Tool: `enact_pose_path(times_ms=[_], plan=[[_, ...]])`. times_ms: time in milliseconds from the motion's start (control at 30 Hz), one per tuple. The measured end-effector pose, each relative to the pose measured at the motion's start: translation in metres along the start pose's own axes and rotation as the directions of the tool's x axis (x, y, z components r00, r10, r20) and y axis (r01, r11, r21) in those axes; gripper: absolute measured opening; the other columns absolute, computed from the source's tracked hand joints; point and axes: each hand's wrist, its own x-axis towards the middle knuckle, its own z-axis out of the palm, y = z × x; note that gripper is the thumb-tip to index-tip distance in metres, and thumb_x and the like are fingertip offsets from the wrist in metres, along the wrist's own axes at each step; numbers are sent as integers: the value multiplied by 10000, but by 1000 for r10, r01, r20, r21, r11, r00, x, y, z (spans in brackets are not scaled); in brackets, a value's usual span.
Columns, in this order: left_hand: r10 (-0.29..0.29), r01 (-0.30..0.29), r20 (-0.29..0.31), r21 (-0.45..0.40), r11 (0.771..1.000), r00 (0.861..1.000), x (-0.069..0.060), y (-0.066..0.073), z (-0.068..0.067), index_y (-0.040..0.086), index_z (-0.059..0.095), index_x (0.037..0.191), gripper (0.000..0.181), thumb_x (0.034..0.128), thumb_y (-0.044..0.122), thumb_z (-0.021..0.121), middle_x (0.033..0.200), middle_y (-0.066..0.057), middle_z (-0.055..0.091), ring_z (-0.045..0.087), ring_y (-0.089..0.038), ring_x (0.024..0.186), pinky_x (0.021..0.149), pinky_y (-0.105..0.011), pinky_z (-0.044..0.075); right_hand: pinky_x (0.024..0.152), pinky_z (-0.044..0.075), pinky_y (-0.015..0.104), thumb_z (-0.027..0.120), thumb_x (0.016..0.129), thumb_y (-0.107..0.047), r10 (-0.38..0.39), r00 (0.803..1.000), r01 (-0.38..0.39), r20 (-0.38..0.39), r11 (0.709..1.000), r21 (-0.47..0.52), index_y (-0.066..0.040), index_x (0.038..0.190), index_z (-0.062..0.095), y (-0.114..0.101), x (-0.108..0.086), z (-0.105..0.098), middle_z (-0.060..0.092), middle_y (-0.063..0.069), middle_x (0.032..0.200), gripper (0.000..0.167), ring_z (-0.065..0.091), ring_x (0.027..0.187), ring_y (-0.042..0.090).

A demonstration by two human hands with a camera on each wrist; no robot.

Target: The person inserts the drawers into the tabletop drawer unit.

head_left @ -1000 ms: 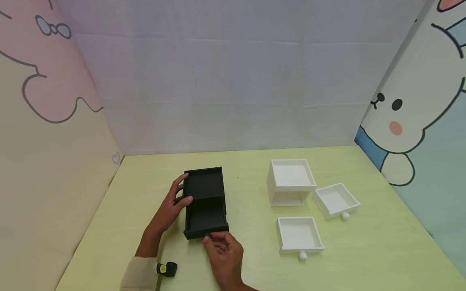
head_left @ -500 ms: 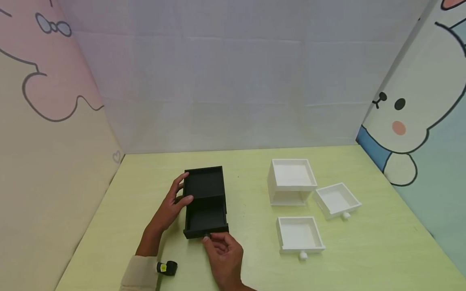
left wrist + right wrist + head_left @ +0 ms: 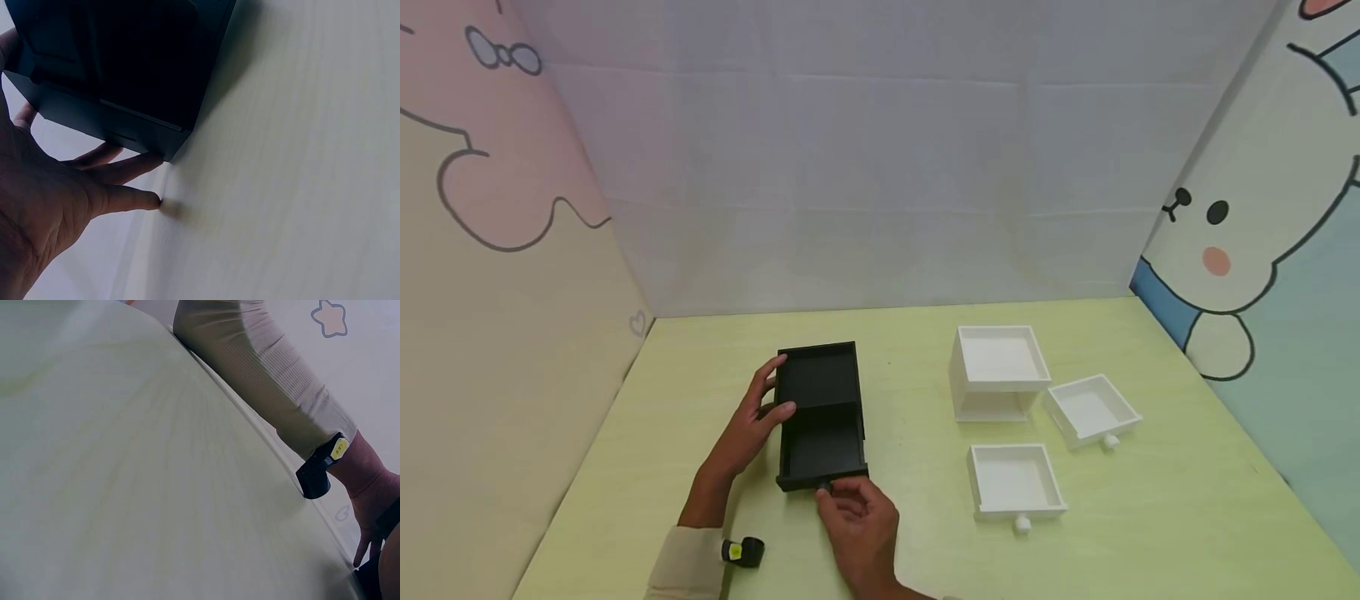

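Observation:
A black box [image 3: 817, 377] stands on the table in the head view, with its black drawer [image 3: 823, 448] out at the front. My left hand [image 3: 747, 432] grips the box's left side, the thumb and a fingertip over its upper edges. In the left wrist view, the fingers of that left hand [image 3: 69, 194] spread along the dark box [image 3: 119, 119]. The right hand [image 3: 863, 533] pinches the small black knob [image 3: 825, 487] on the drawer front between thumb and index finger. The right wrist view does not show this pinch.
To the right stands a white box [image 3: 1004, 358] with an open front. Beside it a white drawer [image 3: 1093, 408] lies at an angle, and another white drawer [image 3: 1017, 481] lies nearer. Walls with cartoon drawings flank the pale yellow table [image 3: 1157, 500]. A black camera [image 3: 745, 552] sits at the left wrist.

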Motion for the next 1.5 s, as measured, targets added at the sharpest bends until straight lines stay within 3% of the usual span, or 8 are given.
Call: enact_pose_path(times_ms=[100,533,800,1500], plan=[[1,-1,0,-1,1000,1000,-1,-2,-1,291,207,1583,698,997,163,563,1622,-109,192,202,-412,1461,1061,-674,265,639,581,286,794,836,-88,44,999,-44,18,999,14,-31,911,704,0,0,1,730,72,862,130,726,715,156],[-2,2,1,2,1000,1000,-2,-3,-4,313,208,1581,681,1009,178,552,1617,-111,203,203,-401,1463,1063,-664,271,652,586,303,788,847,-103,26,999,-26,21,1000,17,-42,927,698,4,5,4,727,59,864,135,730,740,164],[-8,8,-4,1,1000,1000,-2,-2,-4,323,211,1579,678,1009,186,551,1622,-104,194,204,-399,1463,1064,-662,273,658,583,289,773,873,-126,-44,999,43,25,999,10,-29,944,699,4,10,5,730,82,880,142,730,753,157],[9,-9,7,-4,1000,1000,-1,-1,-2,313,227,1575,679,1000,190,566,1623,-91,196,220,-406,1455,1064,-660,288,651,586,308,762,883,-109,-137,990,137,12,990,24,-19,959,689,11,26,13,730,92,881,138,733,762,181]])
